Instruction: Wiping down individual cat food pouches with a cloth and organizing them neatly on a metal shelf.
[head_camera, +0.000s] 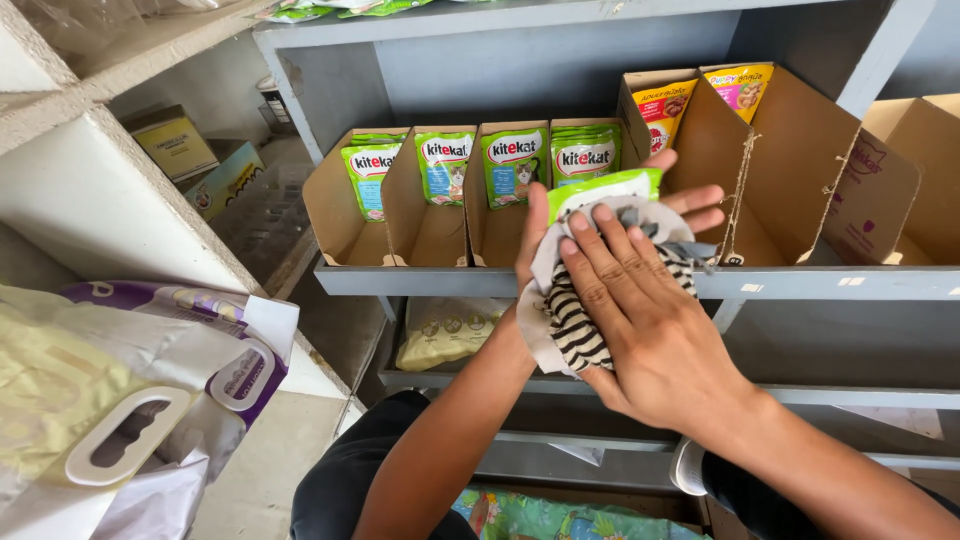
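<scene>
My left hand (545, 235) holds a green pet-food pouch (600, 187) from behind, in front of the grey shelf (420, 280). My right hand (640, 320) presses a striped black-and-white cloth (572, 325) flat against the front of the pouch, so most of the pouch is hidden. Just behind stand several open cardboard display boxes (345, 215) on the shelf, each holding upright green and blue pouches (445, 165).
Further cardboard boxes (800, 170) with yellow pouches (740, 88) stand to the right. A large pale bag with a plastic handle (130, 435) lies at lower left. A yellowish bag (445, 330) lies on the lower shelf. White shelving (110, 200) rises at left.
</scene>
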